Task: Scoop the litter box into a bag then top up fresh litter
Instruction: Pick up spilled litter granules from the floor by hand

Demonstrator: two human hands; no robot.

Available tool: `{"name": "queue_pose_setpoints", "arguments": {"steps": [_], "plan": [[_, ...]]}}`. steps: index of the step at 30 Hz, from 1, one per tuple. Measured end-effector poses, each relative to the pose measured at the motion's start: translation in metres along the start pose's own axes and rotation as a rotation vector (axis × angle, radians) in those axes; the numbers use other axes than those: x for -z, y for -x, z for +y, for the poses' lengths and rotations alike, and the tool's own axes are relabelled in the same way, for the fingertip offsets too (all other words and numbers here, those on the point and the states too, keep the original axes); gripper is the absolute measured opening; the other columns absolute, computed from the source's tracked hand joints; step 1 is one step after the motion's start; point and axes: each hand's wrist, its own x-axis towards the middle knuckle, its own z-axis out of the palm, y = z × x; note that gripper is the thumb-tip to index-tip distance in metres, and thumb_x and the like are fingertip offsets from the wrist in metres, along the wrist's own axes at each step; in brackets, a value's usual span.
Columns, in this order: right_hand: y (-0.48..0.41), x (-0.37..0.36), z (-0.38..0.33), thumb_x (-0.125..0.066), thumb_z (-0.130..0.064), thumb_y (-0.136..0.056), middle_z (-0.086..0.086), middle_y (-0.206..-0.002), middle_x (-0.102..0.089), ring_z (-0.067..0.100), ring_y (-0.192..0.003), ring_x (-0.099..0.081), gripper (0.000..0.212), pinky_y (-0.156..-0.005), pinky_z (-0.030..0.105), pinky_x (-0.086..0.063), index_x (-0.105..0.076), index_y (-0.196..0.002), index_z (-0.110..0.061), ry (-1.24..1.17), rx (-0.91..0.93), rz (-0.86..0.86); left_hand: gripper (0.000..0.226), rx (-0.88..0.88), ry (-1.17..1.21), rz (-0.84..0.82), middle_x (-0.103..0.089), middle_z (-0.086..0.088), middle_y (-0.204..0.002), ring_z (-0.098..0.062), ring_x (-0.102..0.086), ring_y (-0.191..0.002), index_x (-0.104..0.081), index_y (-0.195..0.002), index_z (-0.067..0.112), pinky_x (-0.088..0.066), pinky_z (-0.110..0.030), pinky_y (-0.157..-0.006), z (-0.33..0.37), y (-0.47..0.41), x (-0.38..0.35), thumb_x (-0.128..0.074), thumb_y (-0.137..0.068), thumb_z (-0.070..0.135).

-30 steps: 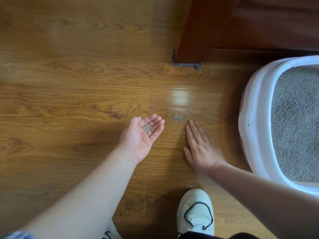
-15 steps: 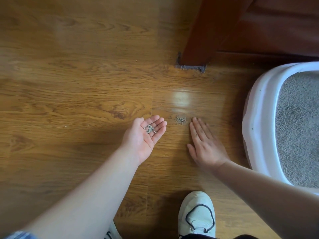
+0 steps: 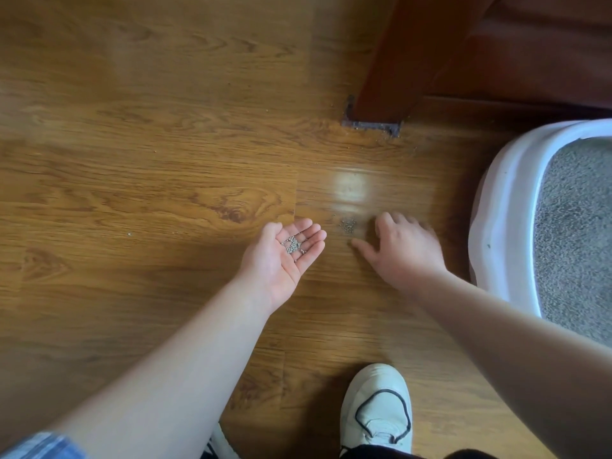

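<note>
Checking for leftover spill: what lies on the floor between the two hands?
A small pile of grey litter granules lies on the wooden floor between the left hand, which cups more, and the right hand. The head view shows it.

The wood-grain plank floor [image 3: 132,144] carries a small heap of grey litter granules [image 3: 347,225] near its middle, just below a bright glare patch, with a few stray grains scattered further off. A white litter box [image 3: 496,210] filled with grey litter stands on it at the right. A dark red-brown furniture leg [image 3: 397,61] stands on a dusty dark pad [image 3: 371,125] at the far side, and a white shoe [image 3: 377,402] with black laces is planted at the near edge.
</note>
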Motion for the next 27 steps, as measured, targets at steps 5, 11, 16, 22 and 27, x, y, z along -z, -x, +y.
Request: {"name": "queue_pose_setpoints", "arguments": {"steps": [5, 11, 16, 22, 27], "plan": [[-0.028, 0.011, -0.022, -0.043, -0.08, -0.083, 0.001, -0.106, -0.065, 0.025, -0.099, -0.061, 0.07, -0.076, 0.038, -0.048, -0.055, -0.116, -0.019, 0.189, 0.074, -0.094, 0.047, 0.006, -0.04, 0.024, -0.075, -0.018, -0.097, -0.029, -0.075, -0.091, -0.068, -0.103, -0.004, -0.059, -0.037, -0.085, -0.005, 0.0, -0.001, -0.032, -0.107, 0.026], [-0.042, 0.015, -0.032, -0.028, -0.06, -0.1, 0.0, -0.108, -0.066, 0.025, -0.101, -0.06, 0.051, -0.077, 0.037, -0.044, -0.057, -0.117, -0.022, 0.332, 0.207, -0.144, 0.048, 0.01, -0.045, 0.044, -0.075, -0.018, -0.096, -0.028, -0.075, -0.089, -0.068, -0.103, -0.004, -0.06, -0.036, -0.083, -0.006, -0.002, 0.0, -0.03, -0.107, 0.026], [-0.038, 0.012, -0.036, -0.025, -0.043, -0.105, 0.0, -0.103, -0.068, 0.026, -0.096, -0.061, 0.039, -0.074, 0.037, -0.036, -0.057, -0.111, -0.021, 0.394, 0.296, -0.117, 0.049, 0.016, -0.052, 0.05, -0.076, -0.018, -0.094, -0.028, -0.075, -0.087, -0.068, -0.102, -0.004, -0.061, -0.037, -0.083, -0.007, -0.005, -0.002, -0.029, -0.107, 0.026], [-0.034, 0.003, -0.031, -0.029, -0.037, -0.106, -0.002, -0.094, -0.068, 0.025, -0.087, -0.063, 0.033, -0.071, 0.036, -0.036, -0.058, -0.104, -0.023, 0.344, 0.311, -0.059, 0.048, 0.009, -0.063, 0.096, -0.076, -0.018, -0.093, -0.028, -0.076, -0.086, -0.068, -0.103, -0.005, -0.062, -0.037, -0.08, -0.013, -0.014, -0.005, -0.029, -0.106, 0.025], [-0.036, 0.002, -0.033, -0.043, -0.022, -0.097, -0.008, -0.077, -0.06, 0.021, -0.066, -0.058, 0.011, -0.066, 0.032, -0.031, -0.054, -0.097, -0.021, 0.376, 0.291, -0.089, 0.048, 0.023, -0.038, 0.105, -0.076, -0.019, -0.097, -0.029, -0.074, -0.093, -0.067, -0.106, -0.005, -0.06, -0.038, -0.081, -0.016, -0.023, -0.003, -0.03, -0.107, 0.025]]}}
